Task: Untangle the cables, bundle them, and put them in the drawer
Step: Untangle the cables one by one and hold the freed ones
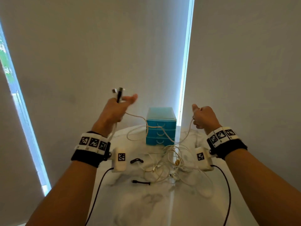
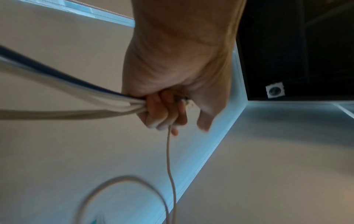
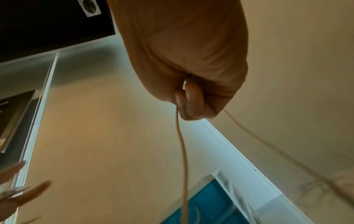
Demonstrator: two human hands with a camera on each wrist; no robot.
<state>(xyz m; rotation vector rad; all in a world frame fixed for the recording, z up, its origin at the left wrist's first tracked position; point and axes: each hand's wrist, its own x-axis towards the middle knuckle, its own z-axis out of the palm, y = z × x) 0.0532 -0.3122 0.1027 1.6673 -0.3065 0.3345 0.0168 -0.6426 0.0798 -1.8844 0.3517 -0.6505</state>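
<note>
Both hands are raised above a white-covered table (image 1: 140, 198). My left hand (image 1: 117, 108) grips a bunch of cable ends, white and black plugs (image 1: 118, 93) sticking up past the fingers (image 2: 162, 112); thick white and dark cable strands (image 2: 63, 94) leave the fist. My right hand (image 1: 203, 118) pinches a thin white cable (image 3: 182, 151), which sags between the hands in front of the blue three-drawer unit (image 1: 161, 126). Its drawers look closed. A tangle of white cables (image 1: 169, 162) lies on the table below.
Two short black straps (image 1: 136, 160) (image 1: 140, 182) lie on the table left of the tangle. Roller blinds (image 1: 97, 54) fill the background behind the drawer unit. Wrist cameras with black leads hang under both forearms.
</note>
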